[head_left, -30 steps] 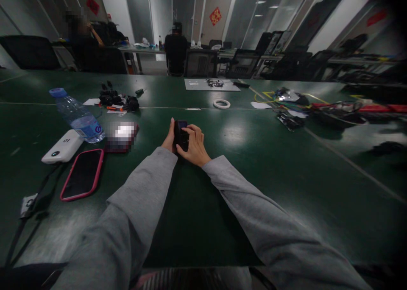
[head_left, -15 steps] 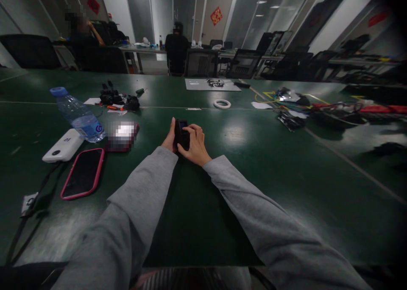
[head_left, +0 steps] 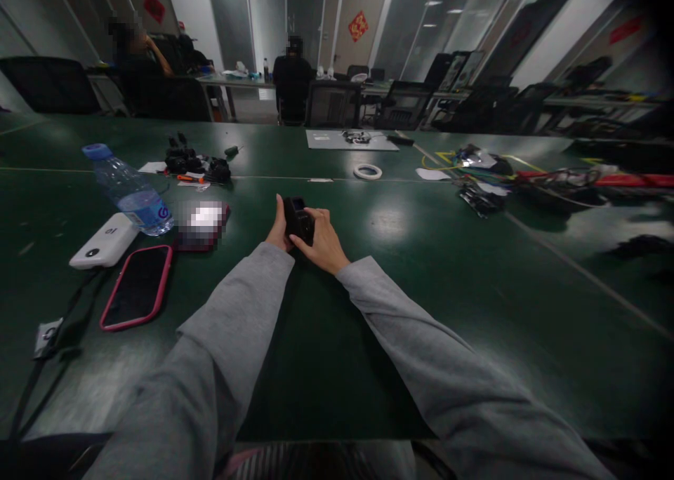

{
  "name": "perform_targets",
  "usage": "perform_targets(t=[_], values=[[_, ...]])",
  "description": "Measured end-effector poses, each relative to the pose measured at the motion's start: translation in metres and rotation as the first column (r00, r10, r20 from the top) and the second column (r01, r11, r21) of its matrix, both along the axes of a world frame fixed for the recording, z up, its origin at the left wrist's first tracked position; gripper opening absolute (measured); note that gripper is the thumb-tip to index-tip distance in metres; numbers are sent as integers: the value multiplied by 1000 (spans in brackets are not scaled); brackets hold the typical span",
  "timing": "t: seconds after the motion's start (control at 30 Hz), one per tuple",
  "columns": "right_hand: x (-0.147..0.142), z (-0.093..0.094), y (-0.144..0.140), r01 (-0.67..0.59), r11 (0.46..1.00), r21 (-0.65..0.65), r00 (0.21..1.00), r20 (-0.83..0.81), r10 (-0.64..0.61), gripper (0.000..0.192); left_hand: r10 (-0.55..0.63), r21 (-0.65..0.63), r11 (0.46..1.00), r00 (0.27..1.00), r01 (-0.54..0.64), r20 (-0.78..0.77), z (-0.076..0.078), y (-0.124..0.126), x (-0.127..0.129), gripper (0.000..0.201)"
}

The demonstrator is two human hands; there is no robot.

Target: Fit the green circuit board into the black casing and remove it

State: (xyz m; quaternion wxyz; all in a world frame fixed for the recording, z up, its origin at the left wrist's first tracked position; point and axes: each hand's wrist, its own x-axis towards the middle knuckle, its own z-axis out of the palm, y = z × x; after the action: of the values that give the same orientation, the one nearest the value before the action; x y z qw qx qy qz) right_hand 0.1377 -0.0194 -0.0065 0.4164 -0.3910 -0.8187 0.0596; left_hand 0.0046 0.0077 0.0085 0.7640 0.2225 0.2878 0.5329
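Observation:
A small black handheld device (head_left: pixel 298 220) with a little screen near its top and what look like buttons below is held between both hands over the green table (head_left: pixel 390 340). My left hand (head_left: pixel 278 231) is closed round its left side, with the thumb pointing up along the edge. From the right, my right hand (head_left: pixel 326 245) grips it, thumb at the lower front and fingers curled over the right edge. Some fingers of both hands are hidden behind the device, and its exact kind cannot be made out.
Left of my arms lie a red-rimmed phone (head_left: pixel 137 287), a white power bank (head_left: pixel 105 241) with a cable, a tilted water bottle (head_left: pixel 134 192) and a blurred-out device (head_left: pixel 203 226). Farther off are a tape roll (head_left: pixel 367 172), a grey panel (head_left: pixel 329 140) and tangled cables (head_left: pixel 484 171).
The device has turned and shifted slightly left in my hands. My right fingers have moved off the screen onto its right edge, and the left thumb has shifted left.

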Motion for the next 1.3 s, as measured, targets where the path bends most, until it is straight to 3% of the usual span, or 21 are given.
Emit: perform_targets(t=[0.2,0.33,0.43,0.53,0.63,0.7,0.8,1.07,1.3], values=[[-1,-4,-1,60,993,-97,998,-31,-64,62,75,-13,997,993,-74,90,-5,4,-2,85],[0,1,-5,100,994,-52,992,-69,-103,54,136,-45,990,985,-132,105,-6,4,-3,82],[3,3,-2,134,991,-21,969,-208,-136,53,212,-60,976,973,-208,90,-4,4,-4,78],[10,-5,12,117,978,-175,910,-374,-176,57,230,-51,973,964,-226,135,-4,6,-5,76],[16,-19,30,15,907,-421,853,-469,-231,60,215,-67,976,964,-206,158,-3,6,-6,76],[18,-26,39,-25,884,-466,841,-488,-233,59,208,-85,977,967,-197,149,-2,4,-5,77],[20,-28,41,-10,912,-410,861,-468,-201,55,206,-91,977,969,-195,135,2,1,-4,79],[22,-10,23,58,961,-269,903,-397,-166,50,164,-107,983,975,-148,151,7,-2,-4,77],[22,-10,27,122,954,-275,910,-353,-219,50,113,-65,992,982,-104,151,1,0,-7,75]])
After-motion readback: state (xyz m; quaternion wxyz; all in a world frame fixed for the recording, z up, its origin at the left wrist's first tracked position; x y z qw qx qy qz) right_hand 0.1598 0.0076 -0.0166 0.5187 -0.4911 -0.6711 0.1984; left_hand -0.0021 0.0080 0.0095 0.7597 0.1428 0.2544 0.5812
